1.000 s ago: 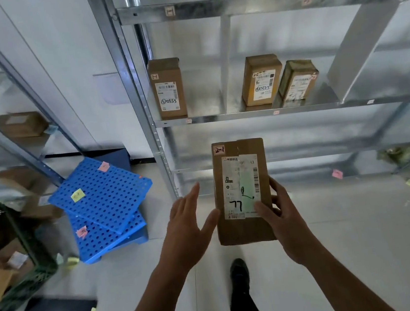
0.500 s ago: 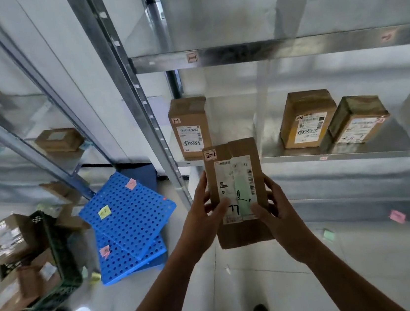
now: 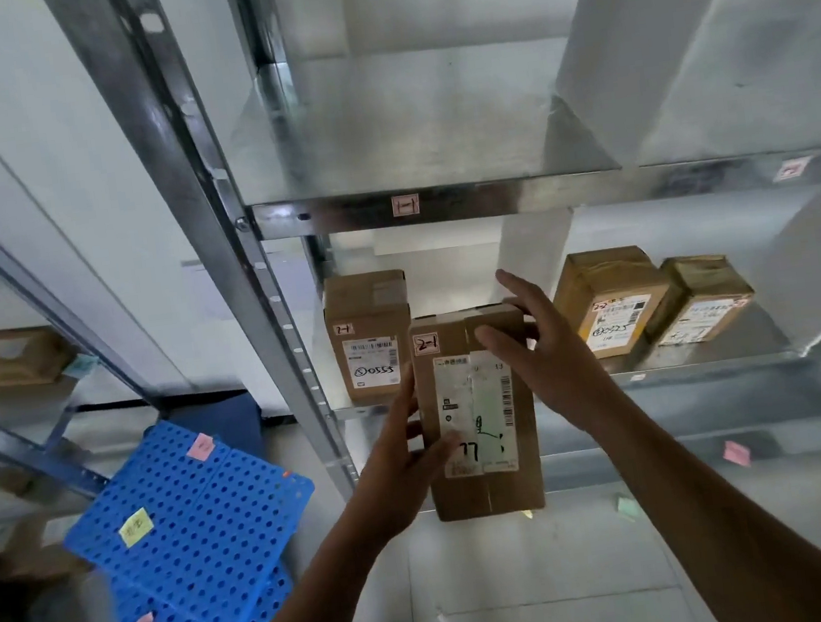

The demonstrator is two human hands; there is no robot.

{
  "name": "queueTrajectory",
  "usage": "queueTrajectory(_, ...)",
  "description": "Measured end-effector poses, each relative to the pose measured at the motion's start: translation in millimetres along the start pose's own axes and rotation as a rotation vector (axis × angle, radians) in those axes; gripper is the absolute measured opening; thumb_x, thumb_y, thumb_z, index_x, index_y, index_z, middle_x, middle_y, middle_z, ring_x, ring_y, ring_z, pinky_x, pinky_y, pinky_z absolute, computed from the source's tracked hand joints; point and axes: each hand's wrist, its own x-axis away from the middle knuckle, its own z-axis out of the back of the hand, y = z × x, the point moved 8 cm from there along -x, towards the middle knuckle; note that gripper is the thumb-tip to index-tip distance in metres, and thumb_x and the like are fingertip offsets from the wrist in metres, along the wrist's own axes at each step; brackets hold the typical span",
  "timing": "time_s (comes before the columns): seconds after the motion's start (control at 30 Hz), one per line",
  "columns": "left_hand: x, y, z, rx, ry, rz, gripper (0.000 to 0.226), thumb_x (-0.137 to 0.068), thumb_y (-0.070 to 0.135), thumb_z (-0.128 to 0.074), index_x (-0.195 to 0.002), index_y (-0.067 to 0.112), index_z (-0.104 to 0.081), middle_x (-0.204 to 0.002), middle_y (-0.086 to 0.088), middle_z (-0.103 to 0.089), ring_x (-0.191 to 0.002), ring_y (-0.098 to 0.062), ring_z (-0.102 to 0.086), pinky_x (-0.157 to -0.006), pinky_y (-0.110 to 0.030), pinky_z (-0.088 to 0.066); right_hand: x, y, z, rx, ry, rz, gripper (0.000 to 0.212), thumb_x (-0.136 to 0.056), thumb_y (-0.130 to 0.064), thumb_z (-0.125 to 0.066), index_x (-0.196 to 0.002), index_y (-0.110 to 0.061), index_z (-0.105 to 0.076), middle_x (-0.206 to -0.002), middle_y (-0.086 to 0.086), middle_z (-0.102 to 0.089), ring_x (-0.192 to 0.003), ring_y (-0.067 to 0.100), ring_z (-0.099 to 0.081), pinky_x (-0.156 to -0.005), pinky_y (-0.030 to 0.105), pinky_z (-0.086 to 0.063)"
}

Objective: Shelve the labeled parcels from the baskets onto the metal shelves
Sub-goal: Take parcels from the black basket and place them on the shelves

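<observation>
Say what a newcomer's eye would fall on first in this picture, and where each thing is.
First comes the brown parcel marked 2-1, held upright at centre by the left hand and right hand before the metal shelf. Behind it, more boxes stand on that shelf, one at left and two at right. Bright blue perforated panels lie stacked on the floor, lower left.

This is a parcel storage room, like a courier pickup depot. Galvanised metal shelves [image 3: 488, 200] fill the centre and right of the frame, and small pink slot tags [image 3: 406, 205] sit on their front edges. Brown cardboard parcels [image 3: 369, 336] with printed shipping labels and handwritten numbers stand on them. A tall brown cardboard box [image 3: 487, 492] at centre carries a tag, 2-1. At lower left lie blue perforated plastic panels [image 3: 193, 534] with sticky notes [image 3: 136, 526].
</observation>
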Motion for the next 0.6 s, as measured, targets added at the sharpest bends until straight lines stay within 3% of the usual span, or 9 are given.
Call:
queueTrajectory(0.1,-12.7,9.8,11.9,-0.049,-0.031,-0.045,0.081,-0.098,0.023,-0.065,-0.156,0.052,-0.016,-0.135,0.014,-0.059,-0.128,-0.007,-0.059,-0.086,-0.035,-0.062,-13.3,-4.8,0.1,-0.037,0.024,-0.018,0.052,-0.096,-0.041,-0.07,-0.144,-0.033,-0.05,-0.135,0.0,-0.057,-0.12,0.025,-0.064,-0.084,0.038,-0.065)
queueTrajectory(0.2,-17.5,23.8,33.9,-0.25,0.07,-0.117,0.069,-0.093,0.052,-0.059,-0.153,0.052,-0.026,-0.142,0.019,-0.054,-0.129,-0.006,-0.057,-0.089,-0.033,-0.061,-15.3,-9.4,5.2,-0.057,0.097,0.05,0.038,-0.096,-0.026,-0.073,-0.132,-0.023,-0.06,-0.125,-0.006,-0.055,-0.118,0.019,-0.062,-0.077,0.021,-0.062)
queueTrajectory(0.27,-19.7,40.3,53.3,-0.426,0.205,-0.213,0.063,-0.094,0.061,-0.05,-0.152,0.043,-0.035,-0.15,0.014,-0.048,-0.132,-0.006,-0.053,-0.097,-0.033,-0.056,-14.7,-12.4,10.5,0.032,0.118,0.118,0.038,-0.094,-0.027,-0.075,-0.129,-0.028,-0.06,-0.133,-0.003,-0.048,-0.121,0.013,-0.056,-0.082,0.017,-0.059)
queueTrajectory(0.4,-40.2,83.1,71.9,-0.737,0.351,-0.435,0.056,-0.098,0.054,-0.049,-0.148,0.028,-0.045,-0.151,0.004,-0.048,-0.141,-0.014,-0.043,-0.106,-0.036,-0.046,-13.1,-13.0,20.6,0.211,0.12,0.199,0.049,-0.093,-0.028,-0.076,-0.138,-0.027,-0.057,-0.142,-0.011,-0.031,-0.113,-0.004,-0.041,-0.087,0.002,-0.047)
queueTrajectory(0.5,-72.3,88.4,79.9,-0.939,0.366,-0.386,0.065,-0.099,0.062,-0.041,-0.153,0.026,-0.038,-0.162,-0.001,-0.035,-0.155,-0.025,-0.021,-0.121,-0.048,-0.03,-14.2,-15.5,22.4,0.259,0.145,0.281,0.052,-0.091,-0.035,-0.074,-0.139,-0.025,-0.056,-0.142,-0.016,-0.028,-0.119,-0.011,-0.035,-0.091,-0.002,-0.041)
queueTrajectory(0.6,-95.0,88.8,82.8,-1.054,0.372,-0.319,0.07,-0.102,0.066,-0.024,-0.157,0.024,-0.033,-0.167,-0.007,-0.026,-0.157,-0.024,0.0,-0.127,-0.052,-0.013,-20.6,-10.3,19.4,0.264,0.188,0.299,0.051,-0.092,-0.021,-0.078,-0.139,-0.018,-0.056,-0.146,-0.008,-0.027,-0.123,-0.03,-0.02,-0.091,-0.006,-0.035)
